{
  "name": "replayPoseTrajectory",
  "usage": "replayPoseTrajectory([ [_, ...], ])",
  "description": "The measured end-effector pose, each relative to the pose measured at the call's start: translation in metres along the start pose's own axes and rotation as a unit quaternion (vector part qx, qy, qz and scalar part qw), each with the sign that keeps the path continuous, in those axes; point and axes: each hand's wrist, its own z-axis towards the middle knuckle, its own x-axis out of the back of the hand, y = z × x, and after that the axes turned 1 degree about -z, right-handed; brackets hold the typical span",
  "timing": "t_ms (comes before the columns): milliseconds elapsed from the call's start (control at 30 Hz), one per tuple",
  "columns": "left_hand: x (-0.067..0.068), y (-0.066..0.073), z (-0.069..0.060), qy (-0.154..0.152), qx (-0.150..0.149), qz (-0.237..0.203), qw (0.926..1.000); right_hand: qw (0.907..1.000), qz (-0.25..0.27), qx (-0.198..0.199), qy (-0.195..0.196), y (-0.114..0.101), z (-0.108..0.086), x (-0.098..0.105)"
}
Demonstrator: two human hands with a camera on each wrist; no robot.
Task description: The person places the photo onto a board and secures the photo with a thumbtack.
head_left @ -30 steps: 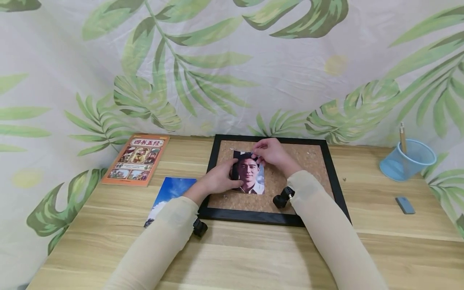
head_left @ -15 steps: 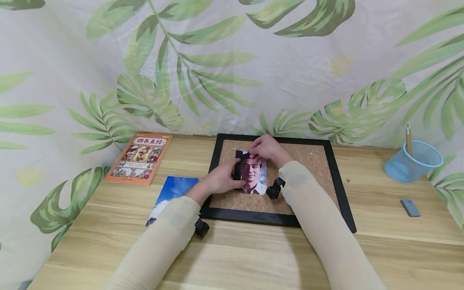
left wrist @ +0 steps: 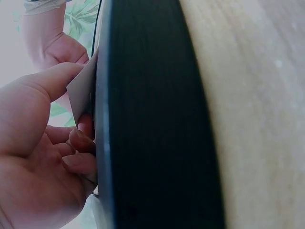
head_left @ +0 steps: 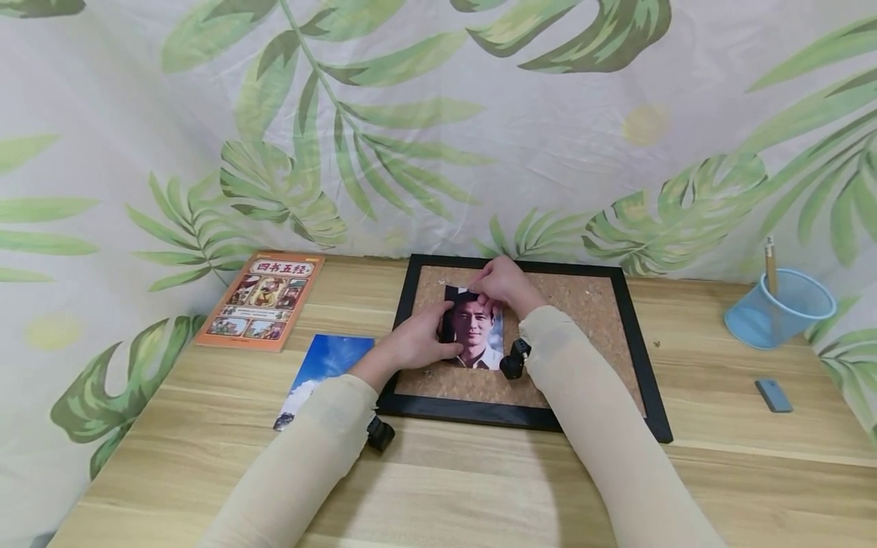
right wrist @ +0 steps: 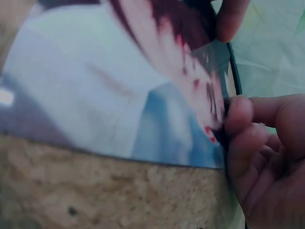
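A portrait photo lies upright on a black-framed cork board. My left hand grips its left edge; in the left wrist view the left hand has its thumb on one face of the photo and curled fingers at the other. My right hand is at the top edge, fingers curled and tips together. In the right wrist view the right hand pinches something small and dark at the edge of the photo; what it is cannot be made out.
An orange book lies at the back left, with a sky photo partly under the left forearm. A blue mesh cup with a pencil and a small grey-blue block are on the right. Small clear bits dot the cork.
The right hand has shifted slightly left and in along the photo's top edge, its wrist camera moving left too. The left hand keeps its hold. The head view has shifted a little.
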Motion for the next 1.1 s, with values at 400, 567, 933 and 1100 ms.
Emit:
replayPoseTrajectory([
  [400,-0.008,-0.012,0.007,0.019,-0.006,0.025,0.9995,0.9994,0.003,-0.03,0.017,0.0,-0.003,0.003],
  [567,-0.007,-0.007,0.005,0.015,0.005,0.033,0.9993,0.9988,0.025,-0.041,0.012,0.003,-0.004,0.002],
  [933,0.013,0.036,-0.018,0.023,0.055,0.095,0.9937,0.9979,0.06,-0.02,-0.018,0.008,-0.015,0.01],
  [1100,0.019,0.031,-0.026,0.041,0.041,0.076,0.9955,0.9972,0.068,-0.017,-0.027,0.01,-0.025,0.015],
])
